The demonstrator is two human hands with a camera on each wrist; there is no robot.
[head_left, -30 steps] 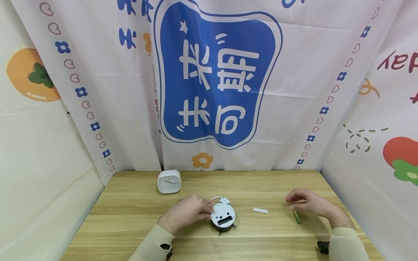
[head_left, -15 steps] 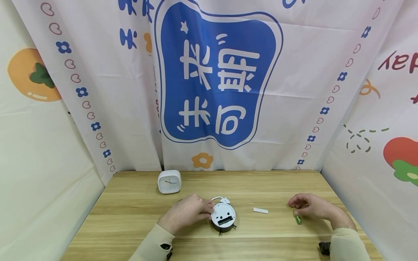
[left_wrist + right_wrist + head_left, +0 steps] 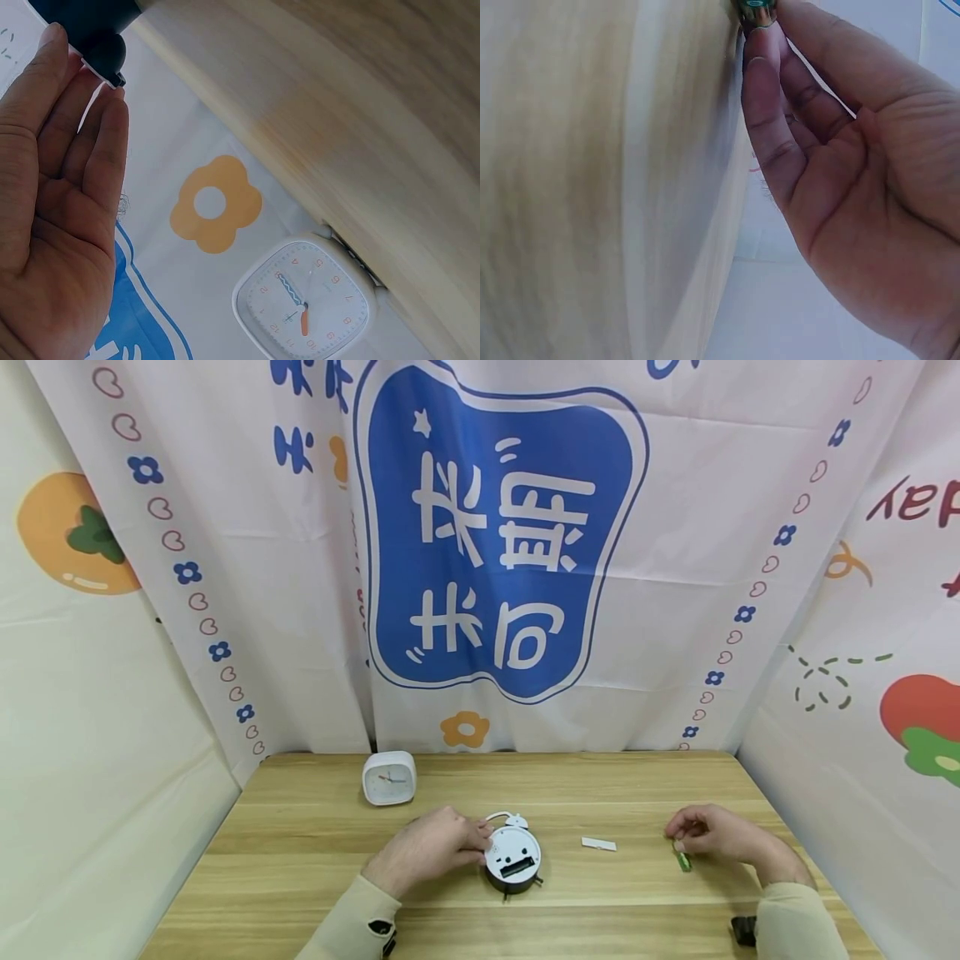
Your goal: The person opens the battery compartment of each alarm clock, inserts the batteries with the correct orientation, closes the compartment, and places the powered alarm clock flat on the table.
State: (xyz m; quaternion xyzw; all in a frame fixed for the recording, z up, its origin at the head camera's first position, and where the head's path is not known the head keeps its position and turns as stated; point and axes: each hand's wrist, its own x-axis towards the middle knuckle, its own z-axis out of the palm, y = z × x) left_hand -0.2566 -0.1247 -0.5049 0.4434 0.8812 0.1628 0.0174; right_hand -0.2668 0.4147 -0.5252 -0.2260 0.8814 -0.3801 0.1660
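Observation:
My left hand grips the left edge of a round alarm clock, its white back facing up and its battery slot open. The clock's dark side shows at the fingertips in the left wrist view. To the right, my right hand pinches a small green battery close over the table between thumb and fingers. One metal end of the battery peeks out at the top of the right wrist view. Between the hands lies a thin white battery cover.
A white square alarm clock stands at the back left of the wooden table. Near the right sleeve lies a small black object. Printed curtains hang behind the table and at both sides.
My right hand has shifted slightly right, its fingers closing in on the battery, which has turned and moved a little. The left hand and the clock stay where they were.

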